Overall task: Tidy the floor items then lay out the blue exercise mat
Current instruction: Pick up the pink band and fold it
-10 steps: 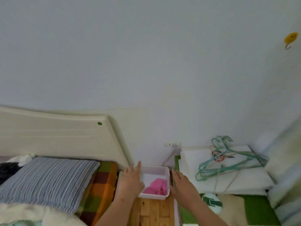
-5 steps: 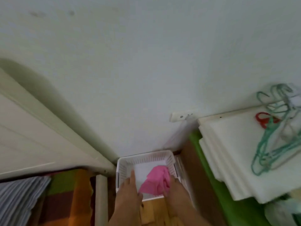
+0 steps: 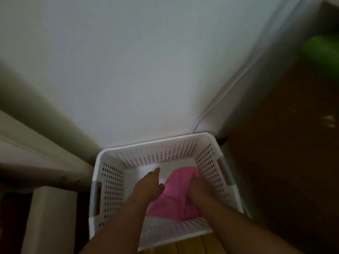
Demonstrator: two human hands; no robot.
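Head view: pink cloth (image 3: pixel 177 196) lies in the white perforated basket (image 3: pixel 157 142) against the wall (image 3: pixel 146 70). The right hand (image 3: pixel 199 191) grips it, fingers curled into the fabric; the left hand (image 3: pixel 148 188) has straight fingers, thumb touching the cloth.

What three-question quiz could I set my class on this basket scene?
1. True or false: the pink cloth lies inside the white basket.
2. Of the left hand and the right hand, which reach into the basket? A: only the left. B: only the right. C: both.
3. Fill in: directly behind the basket rises a plain pale ____.

Key: 1 true; 2 C; 3 wall.
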